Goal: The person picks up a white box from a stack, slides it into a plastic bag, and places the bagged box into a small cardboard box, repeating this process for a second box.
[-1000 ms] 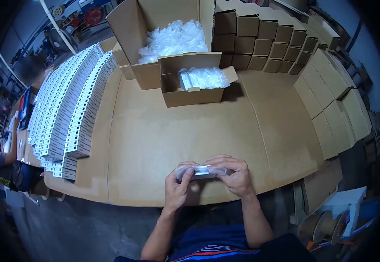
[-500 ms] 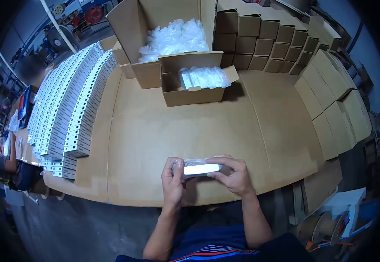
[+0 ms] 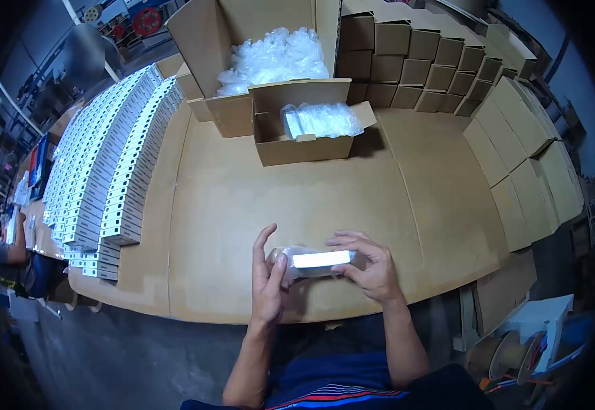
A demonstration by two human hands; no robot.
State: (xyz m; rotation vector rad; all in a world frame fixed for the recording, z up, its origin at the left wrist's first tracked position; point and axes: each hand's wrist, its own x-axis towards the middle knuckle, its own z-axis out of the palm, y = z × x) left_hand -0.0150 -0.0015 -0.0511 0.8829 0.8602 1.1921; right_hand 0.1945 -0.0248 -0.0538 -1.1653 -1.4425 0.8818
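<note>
A white box (image 3: 321,260) partly covered in clear bubble wrap is between my two hands, above the front part of the cardboard-covered table (image 3: 291,205). My left hand (image 3: 268,280) grips the wrapped left end with the thumb, its index finger raised. On the right end, my right hand (image 3: 369,266) holds the box between thumb and fingers. Farther back stands an open brown carton (image 3: 304,152) with a bubble-wrapped item (image 3: 325,121) lying in its right part.
Behind the carton is a large box (image 3: 232,119) full of bubble wrap (image 3: 277,58). Long rows of white boxes (image 3: 123,205) line the left side. Brown cartons are stacked at the back right (image 3: 391,68) and right (image 3: 516,157). A seated person (image 3: 10,256) is at far left.
The white box has shifted slightly right and up and turned a little. My left index finger has lifted off the wrap, and my right fingers have spread somewhat.
</note>
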